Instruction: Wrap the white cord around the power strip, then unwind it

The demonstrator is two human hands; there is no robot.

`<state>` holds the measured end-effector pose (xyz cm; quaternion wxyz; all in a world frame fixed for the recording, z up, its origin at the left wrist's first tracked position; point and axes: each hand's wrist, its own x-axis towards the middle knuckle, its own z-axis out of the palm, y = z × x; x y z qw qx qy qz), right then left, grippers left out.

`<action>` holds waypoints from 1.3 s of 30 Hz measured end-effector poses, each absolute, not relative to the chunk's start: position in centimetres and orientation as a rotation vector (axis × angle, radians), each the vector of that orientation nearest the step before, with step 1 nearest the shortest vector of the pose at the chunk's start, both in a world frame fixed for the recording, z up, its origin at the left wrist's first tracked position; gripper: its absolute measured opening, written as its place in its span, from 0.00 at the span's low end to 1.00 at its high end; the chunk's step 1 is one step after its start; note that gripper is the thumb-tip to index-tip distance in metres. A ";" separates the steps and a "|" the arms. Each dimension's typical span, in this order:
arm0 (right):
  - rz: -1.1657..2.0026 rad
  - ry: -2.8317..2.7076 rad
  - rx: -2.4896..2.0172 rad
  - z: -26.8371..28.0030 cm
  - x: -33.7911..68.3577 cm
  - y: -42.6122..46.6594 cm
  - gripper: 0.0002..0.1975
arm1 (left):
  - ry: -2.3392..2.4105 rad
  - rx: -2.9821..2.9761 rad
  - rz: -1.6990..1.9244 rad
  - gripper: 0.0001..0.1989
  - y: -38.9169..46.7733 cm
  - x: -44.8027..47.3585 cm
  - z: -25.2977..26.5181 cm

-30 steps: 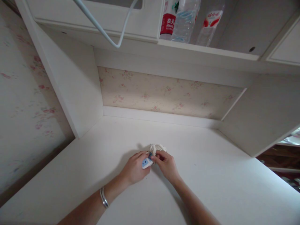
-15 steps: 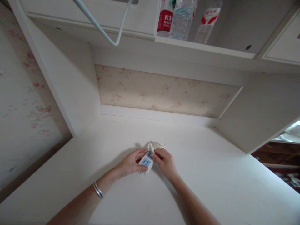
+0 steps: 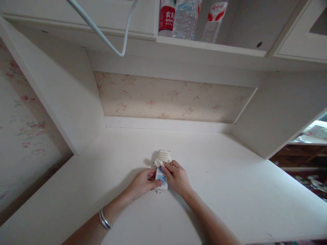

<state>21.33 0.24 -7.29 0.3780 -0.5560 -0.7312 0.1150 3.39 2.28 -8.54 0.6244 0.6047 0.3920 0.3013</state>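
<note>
A white power strip (image 3: 165, 187) with blue socket faces lies lengthwise on the white desktop, pointing away from me. White cord (image 3: 165, 156) is wound in several turns around its far end, and a bunched loop (image 3: 158, 163) of cord sits over the middle. My left hand (image 3: 143, 183) grips the strip from the left, thumb on a blue socket face and fingers at its side. From the right, my right hand (image 3: 178, 177) has thumb and forefinger pinched on the cord by the bunched loop; the fingertips partly cover the upper socket.
Side panels and a low back ledge (image 3: 168, 124) enclose the white desk (image 3: 224, 190). Overhead, a shelf holds plastic bottles (image 3: 185, 20), one with a red label. A pale bent tube (image 3: 102, 35) hangs down in front at upper left.
The power strip has turned from a slant to nearly straight away from me, and its wound far end shows more. Both hands stay on it. The view has shifted slightly.
</note>
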 end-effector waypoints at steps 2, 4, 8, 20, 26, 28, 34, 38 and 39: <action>0.306 -1.860 -1.415 -7.3 21.4 0.2 0.14 | 0.890 1.448 0.625 0.20 2.1 3.3 -8.0; 0.318 -1.847 -1.405 -7.2 21.5 0.2 0.14 | 0.911 1.474 0.586 0.20 2.0 3.2 -7.4; 0.351 -1.849 -1.359 -7.1 21.5 0.2 0.13 | 0.953 1.481 0.575 0.20 1.7 3.1 -6.4; 0.369 -1.821 -1.354 -7.4 21.5 0.2 0.14 | 0.886 1.471 0.557 0.17 1.8 2.7 -6.5; 0.344 -1.836 -1.376 -7.2 21.7 0.1 0.15 | 0.917 1.470 0.560 0.19 1.9 2.8 -6.5; 0.328 -1.846 -1.380 -7.1 21.7 0.1 0.16 | 0.916 1.483 0.558 0.19 1.9 2.7 -6.4; 0.305 -1.882 -1.421 -6.9 21.7 -0.4 0.17 | 0.854 1.581 0.516 0.16 1.8 2.6 -6.1; 0.285 -1.915 -1.479 -6.9 21.6 -0.9 0.17 | 0.824 1.660 0.518 0.14 1.8 2.5 -6.1; 0.278 -1.929 -1.495 -6.9 21.6 -1.0 0.17 | 0.831 1.689 0.529 0.13 1.8 2.5 -6.1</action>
